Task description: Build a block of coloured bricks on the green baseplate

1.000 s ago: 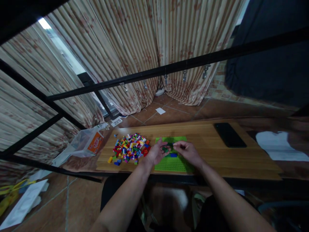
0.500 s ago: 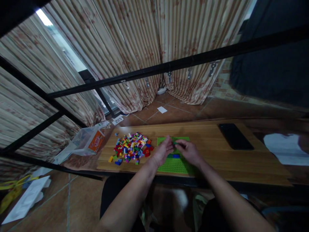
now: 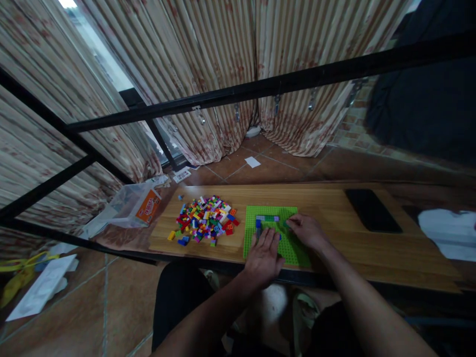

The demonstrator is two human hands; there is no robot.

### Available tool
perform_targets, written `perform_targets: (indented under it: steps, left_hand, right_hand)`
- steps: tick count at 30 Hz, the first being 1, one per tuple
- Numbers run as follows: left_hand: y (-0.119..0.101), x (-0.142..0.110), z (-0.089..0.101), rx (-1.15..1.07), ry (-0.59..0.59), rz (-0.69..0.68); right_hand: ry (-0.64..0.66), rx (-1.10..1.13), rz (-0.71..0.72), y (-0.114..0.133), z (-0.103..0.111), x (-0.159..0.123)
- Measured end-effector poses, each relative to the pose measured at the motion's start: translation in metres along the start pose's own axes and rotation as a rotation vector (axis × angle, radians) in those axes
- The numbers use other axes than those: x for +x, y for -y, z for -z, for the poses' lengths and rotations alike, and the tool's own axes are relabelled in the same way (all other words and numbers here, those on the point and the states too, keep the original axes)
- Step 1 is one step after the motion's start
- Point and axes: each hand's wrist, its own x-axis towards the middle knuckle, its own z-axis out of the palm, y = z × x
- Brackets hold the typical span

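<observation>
My left hand (image 3: 263, 254) lies palm down with fingers stretched over the front left of the green baseplate (image 3: 251, 212). My right hand (image 3: 307, 231) pinches a small dark green brick (image 3: 286, 224) over the plate's right part. A row of grey, green and purple bricks (image 3: 267, 218) runs across the upper plate. Below its left end sits a blue brick (image 3: 258, 224), and a bit of blue shows beside my left fingers. What lies under that palm is hidden.
Left of the plate is a heap of mixed toy bricks (image 3: 204, 218) on the wooden table (image 3: 327, 253). A black phone or tablet (image 3: 373, 210) lies at the right. Beyond the left end stands a clear plastic box (image 3: 130, 206) with an orange label. A black metal rail (image 3: 238, 93) crosses behind.
My left hand has moved down and turned flat onto the plate, uncovering the brick row. My right hand has shifted slightly right with the green brick. The camera view has tilted a little.
</observation>
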Motion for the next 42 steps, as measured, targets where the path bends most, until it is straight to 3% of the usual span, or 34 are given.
perform_targets:
  steps: [6,10,17,23,30,42]
  left_hand:
    - [0.002,-0.003,-0.026,0.079,-0.053,-0.042]
    - [0.001,-0.007,-0.028,0.067,-0.104,-0.067]
    - [-0.001,-0.009,-0.028,0.01,-0.11,-0.07]
    - [-0.005,-0.001,-0.01,-0.079,-0.045,-0.009]
    - [0.001,0.016,0.021,-0.191,-0.06,0.098]
    - [0.001,0.049,0.019,-0.15,-0.013,0.279]
  right_hand:
    - [-0.02,-0.13,0.011,-0.005,0.005,-0.004]
    - [0.013,-0.192,0.092,-0.004,0.0,-0.006]
    - [-0.009,-0.186,0.057,0.006,-0.004,-0.007]
    - [-0.042,-0.189,0.0,0.018,-0.013,-0.008]
    - [0.05,-0.143,0.052,0.02,-0.015,-0.004]
    - [0.013,0.071,0.062,0.01,-0.025,0.007]
